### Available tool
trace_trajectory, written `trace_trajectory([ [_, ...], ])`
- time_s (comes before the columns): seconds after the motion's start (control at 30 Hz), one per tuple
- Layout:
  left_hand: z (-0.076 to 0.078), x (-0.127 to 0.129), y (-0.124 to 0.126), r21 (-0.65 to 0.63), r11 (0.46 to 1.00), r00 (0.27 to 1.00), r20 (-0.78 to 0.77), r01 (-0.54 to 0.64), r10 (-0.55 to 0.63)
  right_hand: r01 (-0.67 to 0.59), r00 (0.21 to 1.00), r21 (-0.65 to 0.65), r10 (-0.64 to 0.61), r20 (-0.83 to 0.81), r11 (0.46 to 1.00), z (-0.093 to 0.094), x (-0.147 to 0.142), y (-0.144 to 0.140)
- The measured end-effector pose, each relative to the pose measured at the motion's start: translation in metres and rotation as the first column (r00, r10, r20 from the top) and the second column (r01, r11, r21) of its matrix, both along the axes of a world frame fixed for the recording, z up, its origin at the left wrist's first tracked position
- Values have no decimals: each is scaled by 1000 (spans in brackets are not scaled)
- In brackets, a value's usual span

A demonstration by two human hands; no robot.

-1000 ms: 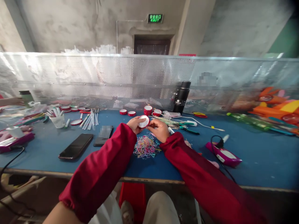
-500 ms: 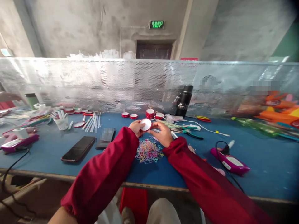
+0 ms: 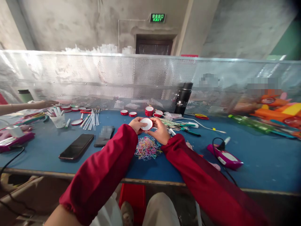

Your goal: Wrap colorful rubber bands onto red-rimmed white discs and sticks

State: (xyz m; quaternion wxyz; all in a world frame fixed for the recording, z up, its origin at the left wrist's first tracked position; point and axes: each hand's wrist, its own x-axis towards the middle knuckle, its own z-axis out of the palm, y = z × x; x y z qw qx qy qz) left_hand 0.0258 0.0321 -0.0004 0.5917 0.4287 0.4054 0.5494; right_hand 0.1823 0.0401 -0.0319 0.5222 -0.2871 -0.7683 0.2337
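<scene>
A small round white disc with a red rim (image 3: 146, 124) is held up between both hands, above the table. My left hand (image 3: 136, 125) grips its left edge, thumb across the white face. At the right edge, my right hand (image 3: 161, 131) has its thumb under the rim and its fingers at the side. Just below lies a heap of small multicoloured rubber bands (image 3: 148, 148). Similar red-rimmed pieces stand behind: a red patterned stack (image 3: 149, 111), another by it (image 3: 158, 113), and two flat ones (image 3: 124, 112) further left.
Two phones, one a black phone (image 3: 76, 147), lie left of my arms. Beyond are a cup of white sticks (image 3: 57, 121) and a co-worker's hand (image 3: 48, 103). Pliers (image 3: 190, 131), a black bottle (image 3: 183, 99) and a purple power strip (image 3: 224, 157) are to the right.
My right hand's fingers have closed in nearer the disc's right edge. A co-worker's arm now reaches in at the far left. The whole view has shifted slightly.
</scene>
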Motion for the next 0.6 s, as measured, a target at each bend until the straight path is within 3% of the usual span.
trace_trajectory([
  [0.13, 1, -1, -3, 69, 997, 999, 24, 43, -45, -31, 999, 6, 31, 15, 1000, -3, 2, 1],
  [0.3, 3, -3, -4, 47, 998, 999, 12, 34, -34, -42, 998, -3, 42, 54, 999, -3, 3, 1],
  [0.47, 8, -7, -4, 9, 998, 997, 32, 64, -65, -72, 995, -93, 65, -74, 993, -3, -1, 2],
  [0.6, 10, -8, -3, 6, 1000, 996, 91, 14, -14, -86, 983, -178, 54, -178, 980, -6, -2, 7],
])
